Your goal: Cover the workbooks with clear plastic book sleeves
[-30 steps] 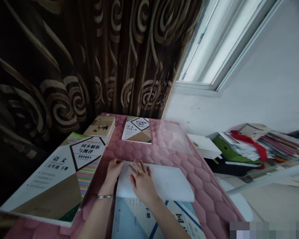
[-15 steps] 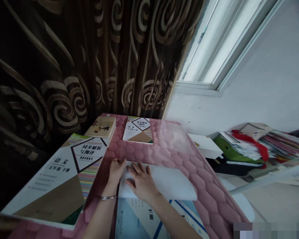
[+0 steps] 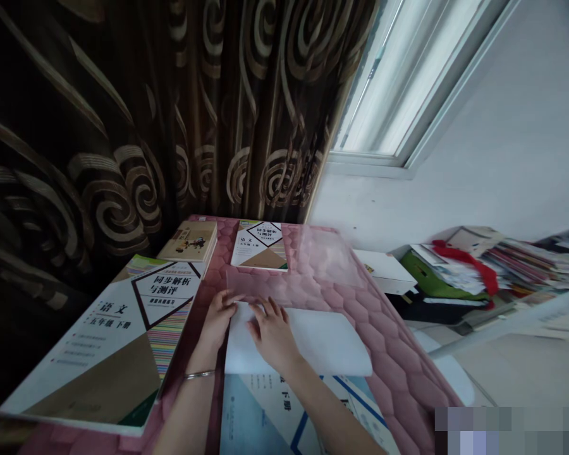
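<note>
A blue-and-white book (image 3: 253, 414) lies on the pink table in front of me, and a blank white page or flap (image 3: 325, 341) covers its upper part. Clear plastic film (image 3: 277, 287), seemingly a book cover, sticks out past the book's far edge. My left hand (image 3: 219, 316), with a bracelet at its wrist, is closed at the far left corner, fingers pinching the film's edge. My right hand (image 3: 272, 332) rests palm down on the white sheet, its fingers extended toward the far edge. The two hands are close together but apart.
At left lies a large workbook (image 3: 109, 341), with a stack of tan books (image 3: 189, 240) behind it. Another workbook (image 3: 260, 245) is at the back of the table (image 3: 384, 354). Dark curtains (image 3: 137, 126) hang behind. To the right are a white box (image 3: 384, 272) and piled papers (image 3: 436, 272).
Both hands have shifted slightly along the far edge of the book, the right one's fingers drawing closer together. The view has turned a little to the right.
</note>
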Tool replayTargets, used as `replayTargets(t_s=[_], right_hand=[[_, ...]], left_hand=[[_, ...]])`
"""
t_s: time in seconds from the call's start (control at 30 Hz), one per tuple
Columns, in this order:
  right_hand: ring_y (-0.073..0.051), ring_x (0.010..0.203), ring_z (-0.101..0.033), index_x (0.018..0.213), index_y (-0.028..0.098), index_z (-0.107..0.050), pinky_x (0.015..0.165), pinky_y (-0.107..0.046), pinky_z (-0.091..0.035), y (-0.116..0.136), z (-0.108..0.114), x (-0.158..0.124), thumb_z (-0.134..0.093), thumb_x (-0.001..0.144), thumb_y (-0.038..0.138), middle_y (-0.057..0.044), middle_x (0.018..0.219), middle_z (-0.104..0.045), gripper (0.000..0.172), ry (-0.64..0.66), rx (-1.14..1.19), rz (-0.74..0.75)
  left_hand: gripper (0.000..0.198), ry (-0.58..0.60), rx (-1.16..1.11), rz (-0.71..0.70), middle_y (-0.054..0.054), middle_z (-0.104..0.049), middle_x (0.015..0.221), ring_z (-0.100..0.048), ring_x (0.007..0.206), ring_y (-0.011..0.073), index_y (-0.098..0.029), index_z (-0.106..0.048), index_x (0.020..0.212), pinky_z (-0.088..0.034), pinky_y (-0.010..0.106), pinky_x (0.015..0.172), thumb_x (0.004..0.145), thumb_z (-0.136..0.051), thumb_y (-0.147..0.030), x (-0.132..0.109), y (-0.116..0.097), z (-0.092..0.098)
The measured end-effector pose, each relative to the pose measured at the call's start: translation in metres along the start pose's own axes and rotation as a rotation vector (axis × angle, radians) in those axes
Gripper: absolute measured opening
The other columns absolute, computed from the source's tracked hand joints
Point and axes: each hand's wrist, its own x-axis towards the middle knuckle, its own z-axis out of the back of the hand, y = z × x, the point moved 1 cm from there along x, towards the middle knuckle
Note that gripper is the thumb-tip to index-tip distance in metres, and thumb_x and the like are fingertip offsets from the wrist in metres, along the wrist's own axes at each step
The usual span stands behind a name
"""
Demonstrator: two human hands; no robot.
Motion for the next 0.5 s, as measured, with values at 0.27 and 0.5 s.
replayTargets(t_s=[0.27, 0.5], right_hand=[[-0.025, 0.109, -0.054, 0.128, 0.031, -0.06, 0.092, -0.041, -0.039, -0.001, -0.005, 0.012, -0.05, 0.094, 0.033, -0.008, 0.118, -0.062, 0.035, 0.0, -0.031, -0.024], [-0.025, 0.106, -0.052, 0.113, 0.036, -0.07, 0.088, -0.039, -0.036, -0.003, -0.008, 0.017, -0.051, 0.093, 0.03, -0.008, 0.115, -0.06, 0.027, 0.079, -0.038, -0.027]], left_hand=[[0.048, -0.151, 0.314, 0.064, 0.01, -0.073, 0.106, -0.068, 0.094, 0.02, -0.012, -0.064, 0.111, -0.051, 0.027, 0.08, 0.064, -0.059, -0.006, 0.001, 0.005, 0.002], [0.025, -0.215, 0.506, 0.122, 0.011, -0.074, 0.092, -0.068, 0.085, 0.0202, -0.012, -0.068, 0.091, -0.05, 0.026, 0.071, 0.068, -0.059, -0.008, 0.003, 0.011, 0.005]])
